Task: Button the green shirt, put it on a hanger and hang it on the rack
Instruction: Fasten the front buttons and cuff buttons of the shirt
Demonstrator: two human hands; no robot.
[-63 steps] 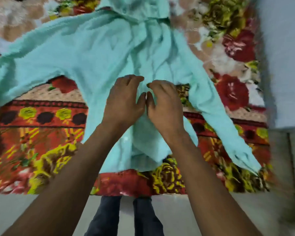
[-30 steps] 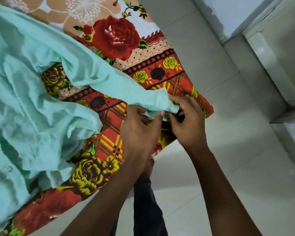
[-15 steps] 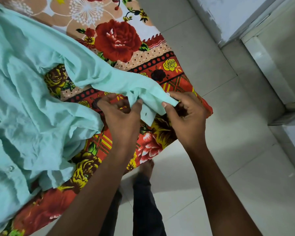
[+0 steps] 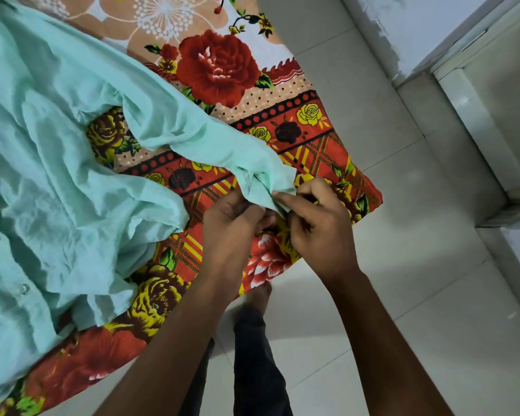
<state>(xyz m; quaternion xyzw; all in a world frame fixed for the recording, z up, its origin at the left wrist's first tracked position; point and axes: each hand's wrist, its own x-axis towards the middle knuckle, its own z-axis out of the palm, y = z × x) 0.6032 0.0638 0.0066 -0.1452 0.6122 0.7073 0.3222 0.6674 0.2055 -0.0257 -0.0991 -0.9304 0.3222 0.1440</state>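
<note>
Hands [image 4: 278, 219] closed together, pinching cuff [image 4: 267, 183]

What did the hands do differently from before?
Both hands left the shirt's front and moved to the sleeve cuff. Now the left hand and right hand pinch it together. The green shirt still lies spread on the flowered bedsheet.

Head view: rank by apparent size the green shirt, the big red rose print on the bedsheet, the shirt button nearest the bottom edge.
1. Pale green cotton shirt, by far the largest, filling the left half.
2. Big red rose print on the floral bedsheet.
3. Small round green shirt button, tiny.
No close calls; the gaps are too wide for camera nearness to matter.
</note>
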